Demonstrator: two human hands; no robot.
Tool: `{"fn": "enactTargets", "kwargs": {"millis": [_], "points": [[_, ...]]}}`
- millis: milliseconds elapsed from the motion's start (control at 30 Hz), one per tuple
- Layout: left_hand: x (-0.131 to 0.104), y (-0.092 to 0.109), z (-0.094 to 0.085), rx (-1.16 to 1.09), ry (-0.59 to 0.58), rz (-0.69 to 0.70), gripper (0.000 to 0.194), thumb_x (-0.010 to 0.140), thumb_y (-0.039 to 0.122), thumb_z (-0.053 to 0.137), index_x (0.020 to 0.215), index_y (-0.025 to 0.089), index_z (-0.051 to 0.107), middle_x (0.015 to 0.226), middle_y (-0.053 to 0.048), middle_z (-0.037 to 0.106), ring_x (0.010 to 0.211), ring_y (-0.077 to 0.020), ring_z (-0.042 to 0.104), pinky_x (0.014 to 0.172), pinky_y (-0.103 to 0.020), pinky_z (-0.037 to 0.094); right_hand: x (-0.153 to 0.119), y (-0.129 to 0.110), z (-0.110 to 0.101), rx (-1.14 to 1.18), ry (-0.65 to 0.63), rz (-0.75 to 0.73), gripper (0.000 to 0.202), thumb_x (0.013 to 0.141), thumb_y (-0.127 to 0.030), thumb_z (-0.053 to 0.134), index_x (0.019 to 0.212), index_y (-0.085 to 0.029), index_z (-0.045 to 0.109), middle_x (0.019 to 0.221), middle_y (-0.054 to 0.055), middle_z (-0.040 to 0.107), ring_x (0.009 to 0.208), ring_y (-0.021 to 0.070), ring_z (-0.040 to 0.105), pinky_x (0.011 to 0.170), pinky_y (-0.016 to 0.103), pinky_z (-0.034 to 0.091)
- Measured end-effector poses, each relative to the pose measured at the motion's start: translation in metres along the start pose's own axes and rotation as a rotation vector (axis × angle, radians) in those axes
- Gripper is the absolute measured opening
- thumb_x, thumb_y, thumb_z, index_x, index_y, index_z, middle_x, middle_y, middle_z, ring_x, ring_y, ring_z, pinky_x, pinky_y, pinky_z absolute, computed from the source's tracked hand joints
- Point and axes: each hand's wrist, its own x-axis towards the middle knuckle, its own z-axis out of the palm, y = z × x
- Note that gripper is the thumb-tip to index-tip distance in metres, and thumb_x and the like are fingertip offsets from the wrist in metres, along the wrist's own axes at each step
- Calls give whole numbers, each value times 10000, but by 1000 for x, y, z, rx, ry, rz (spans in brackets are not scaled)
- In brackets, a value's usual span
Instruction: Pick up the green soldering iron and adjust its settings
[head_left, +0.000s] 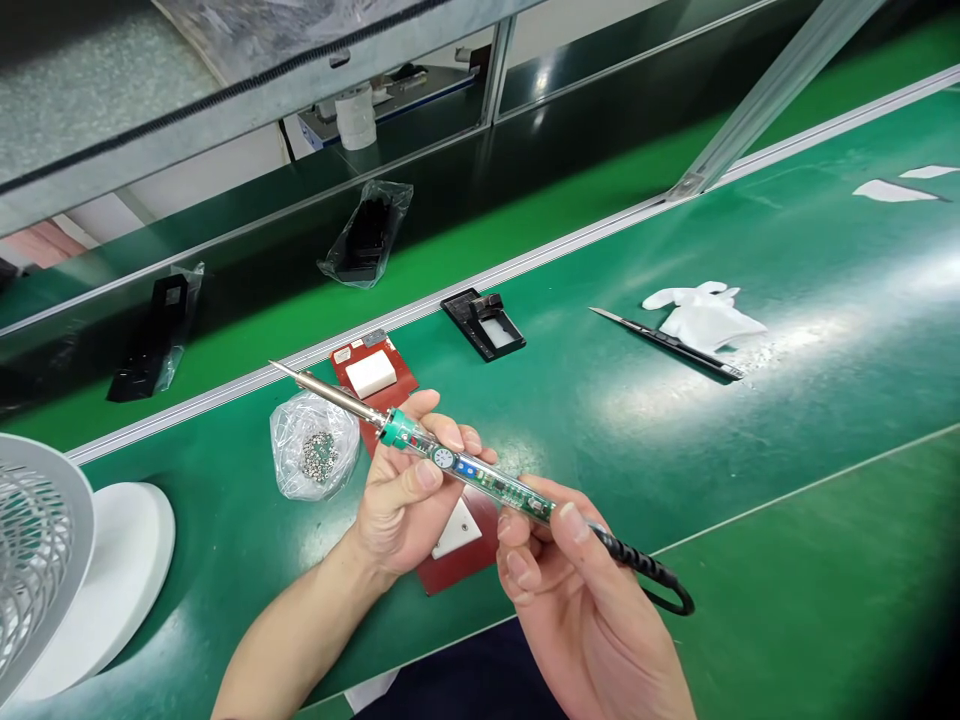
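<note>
A clear plastic bag of small metal bits (pixel 315 458) is seen on the left. Just right, the see-through soldering iron with green collar (pixel 450 465) gets pinched by the left hand (pixel 401 495) and right hand (pixel 559 570), held over a dark red mat (pixel 390 385).

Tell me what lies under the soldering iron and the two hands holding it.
Under the soldering iron, held by the left hand and right hand, lies a red mat carrying a white piece. The hands cover the mat's middle, so anything there is hidden.
</note>
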Motion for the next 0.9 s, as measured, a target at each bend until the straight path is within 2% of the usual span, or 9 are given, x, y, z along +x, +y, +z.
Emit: {"fn": "enactTargets", "kwargs": {"millis": [200, 400, 633, 900], "points": [[0, 1, 1, 52, 32, 27, 416, 872, 90, 635, 1230, 295, 682, 928, 37, 661, 974, -84, 614, 1032, -275, 506, 0, 0, 0, 29, 9, 7, 175, 942, -355, 794, 1009, -205, 733, 811, 41, 595, 662, 92, 568, 633, 120, 564], [1, 1, 1, 86, 30, 37, 336, 861, 86, 644, 1148, 246, 713, 944, 36, 655, 985, -81, 611, 1031, -268, 507, 3, -1, 1, 51, 30, 57, 182, 906, -328, 832, 967, -194, 726, 806, 34, 591, 666, 94, 571, 631, 123, 568], [1, 1, 2, 89, 45, 30, 426, 858, 90, 654, 1228, 299, 681, 937, 40, 657, 987, -76, 611, 1040, -265, 498, 2, 1, 4, 47, 69, 58, 247, 855, -354, 877, 939, -186, 717, 770, 27, 579, 627, 102, 548, 603, 146, 569], [0, 3, 4, 121, 110, 13, 366, 788, 147, 757, 1110, 317, 719, 885, 42, 650, 935, -70, 617, 1007, -251, 513, 1, -2, 5, -10, 105, 62, 309, 829, -383, 888, 914, -173, 679, 753, 28, 566, 614, 129, 531, 567, 195, 577]]}}
